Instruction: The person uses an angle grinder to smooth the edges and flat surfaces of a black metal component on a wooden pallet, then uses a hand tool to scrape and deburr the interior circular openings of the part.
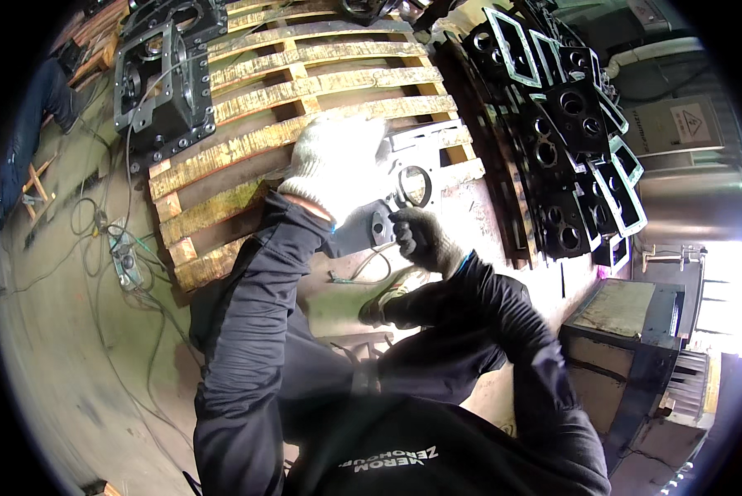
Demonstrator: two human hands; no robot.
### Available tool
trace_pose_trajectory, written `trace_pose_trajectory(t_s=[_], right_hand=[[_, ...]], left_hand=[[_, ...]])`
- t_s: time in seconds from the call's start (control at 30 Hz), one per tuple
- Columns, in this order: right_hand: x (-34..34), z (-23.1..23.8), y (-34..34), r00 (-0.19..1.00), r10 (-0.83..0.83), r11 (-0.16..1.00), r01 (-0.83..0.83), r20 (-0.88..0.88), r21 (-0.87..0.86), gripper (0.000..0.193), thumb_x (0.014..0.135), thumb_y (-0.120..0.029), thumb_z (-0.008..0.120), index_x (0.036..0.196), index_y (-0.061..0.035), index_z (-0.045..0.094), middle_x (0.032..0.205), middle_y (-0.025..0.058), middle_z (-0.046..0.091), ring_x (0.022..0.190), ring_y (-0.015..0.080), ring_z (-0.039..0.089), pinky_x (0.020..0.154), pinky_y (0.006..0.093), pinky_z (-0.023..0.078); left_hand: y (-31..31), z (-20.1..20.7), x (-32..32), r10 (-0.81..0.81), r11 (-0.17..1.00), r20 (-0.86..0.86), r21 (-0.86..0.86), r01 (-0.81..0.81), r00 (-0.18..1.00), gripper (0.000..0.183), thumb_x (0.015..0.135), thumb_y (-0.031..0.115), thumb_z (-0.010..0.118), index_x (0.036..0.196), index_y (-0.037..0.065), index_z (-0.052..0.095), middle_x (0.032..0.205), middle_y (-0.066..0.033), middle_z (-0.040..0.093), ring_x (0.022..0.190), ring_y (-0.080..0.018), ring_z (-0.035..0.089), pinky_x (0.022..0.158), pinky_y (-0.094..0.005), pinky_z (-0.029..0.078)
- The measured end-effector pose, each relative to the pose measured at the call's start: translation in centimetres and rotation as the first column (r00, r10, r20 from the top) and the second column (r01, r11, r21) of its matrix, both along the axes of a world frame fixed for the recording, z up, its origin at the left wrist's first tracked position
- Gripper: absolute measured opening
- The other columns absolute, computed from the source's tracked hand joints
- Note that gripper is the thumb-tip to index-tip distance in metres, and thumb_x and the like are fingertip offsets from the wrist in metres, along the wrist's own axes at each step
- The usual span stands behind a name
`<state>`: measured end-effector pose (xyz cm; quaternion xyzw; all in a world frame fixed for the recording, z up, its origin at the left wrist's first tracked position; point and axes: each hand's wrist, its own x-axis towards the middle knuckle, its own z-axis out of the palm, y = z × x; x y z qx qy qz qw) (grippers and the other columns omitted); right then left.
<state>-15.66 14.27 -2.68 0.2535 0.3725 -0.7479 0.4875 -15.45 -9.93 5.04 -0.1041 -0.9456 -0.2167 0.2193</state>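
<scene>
In front of me a grey metal casting (363,229) with a large round opening sits at the near edge of a wooden pallet, partly washed out by glare. My left hand (331,161), in a white knitted glove, reaches over its left side; glare hides the fingers. My right hand (423,240) wears a glove with a dark grey palm. Its fingers are curled closed beside the casting, just below the round opening. Whatever those fingers hold, if anything, is too small or hidden to make out.
The slatted pallet (330,83) carries a dark machined housing (162,99) at far left. Stacked black housings (569,140) stand at right. A power strip (125,258) and loose cables lie on the left floor. A metal cabinet (619,339) stands near right; a person's leg (36,116) shows far left.
</scene>
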Motion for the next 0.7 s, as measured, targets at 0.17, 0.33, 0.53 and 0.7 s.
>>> trace_pose_trajectory(t_s=[0.17,0.33,0.53,0.7], right_hand=[[4.3,0.6,-1.8,0.737,-0.483,0.685,0.654,0.472,-0.321,0.010,0.094,-0.009,0.060,0.088,-0.0017,0.059,0.073,0.0019,0.061,0.062,0.0106,0.063,0.057,0.0210,0.057],[0.7,-3.2,0.4,0.773,-0.327,0.943,0.302,-0.544,-0.138,0.010,0.094,-0.011,0.060,0.091,-0.0021,0.059,0.070,0.0019,0.057,0.056,0.0165,0.055,0.053,0.0272,0.050],[3.4,-1.0,-1.7,0.930,-0.208,0.900,0.304,-0.304,0.313,0.016,0.094,-0.018,0.063,0.083,-0.0134,0.052,0.066,-0.0048,0.045,0.051,0.0081,0.041,0.044,0.0215,0.033],[-1.8,-5.3,3.1,0.486,0.560,0.739,0.075,-0.671,0.670,0.018,0.091,-0.018,0.065,0.096,-0.0010,0.063,0.066,-0.0012,0.052,0.052,0.0099,0.050,0.047,0.0241,0.042]], left_hand=[[0.5,0.1,-0.4,-0.010,1.000,0.049,-0.018,0.010,0.999,0.022,0.089,0.030,0.061,0.097,0.010,0.065,0.090,-0.0121,0.069,0.084,-0.0338,0.068,0.078,-0.0451,0.053],[1.3,-0.7,-0.9,-0.027,1.000,0.069,-0.001,0.027,0.997,0.024,0.091,0.032,0.060,0.099,0.010,0.066,0.090,-0.0129,0.069,0.086,-0.0341,0.068,0.077,-0.0457,0.053],[1.2,0.1,-0.7,-0.038,0.999,0.033,0.021,0.037,0.999,0.023,0.092,0.032,0.059,0.097,0.011,0.066,0.084,-0.0131,0.069,0.080,-0.0337,0.068,0.076,-0.0443,0.054],[0.6,0.6,-0.6,-0.017,1.000,-0.016,0.006,0.017,1.000,0.023,0.090,0.033,0.060,0.098,0.012,0.066,0.083,-0.0122,0.069,0.078,-0.0328,0.068,0.074,-0.0454,0.054]])
